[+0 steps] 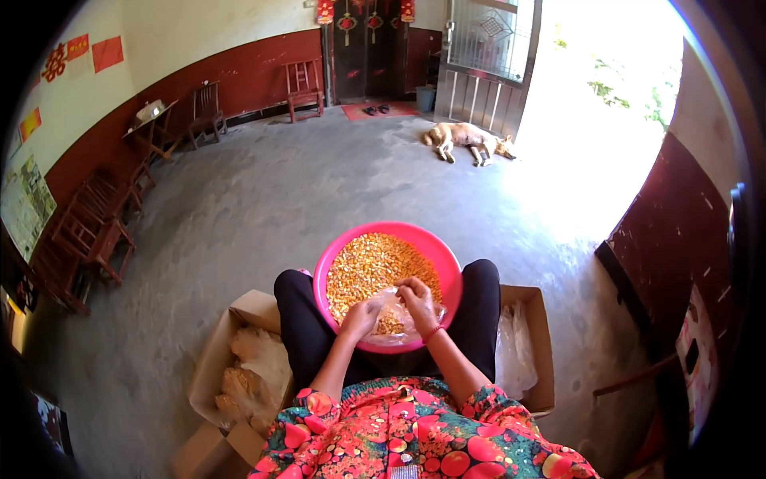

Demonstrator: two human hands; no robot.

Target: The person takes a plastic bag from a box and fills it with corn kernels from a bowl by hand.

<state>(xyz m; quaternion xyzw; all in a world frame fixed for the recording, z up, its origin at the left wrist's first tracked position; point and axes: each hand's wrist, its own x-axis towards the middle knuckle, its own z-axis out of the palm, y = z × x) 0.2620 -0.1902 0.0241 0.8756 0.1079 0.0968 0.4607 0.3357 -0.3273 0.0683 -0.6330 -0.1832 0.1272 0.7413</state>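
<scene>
Corn kernels (375,259) lie deep and loose in the pink basin (450,279), spread mostly just beyond your fingers and reaching back on either side of them. Your left fingers (373,307) and right fingers (409,290) are drawn in narrow, each pinching the thin clear bag (384,338) near its upper edge, one on each side. The bag sits at the near part of the basin, directly below and between your fingers, and a modest heap of kernels shows through its plastic, so you seem to have it partly filled; whether its mouth is gathered or wide, you cannot tell from here. Down to the left of your fingers, the left cardboard box (209,369) holds several plastic bags with yellowish contents (243,383), which look like portions already bagged, though their closures are too small to make out. Down to the right of your fingers, the right cardboard box (543,345) holds pale, flat plastic bags (515,355) that appear unused. Judging by the basin, a large share of the kernels remains unbagged.
</scene>
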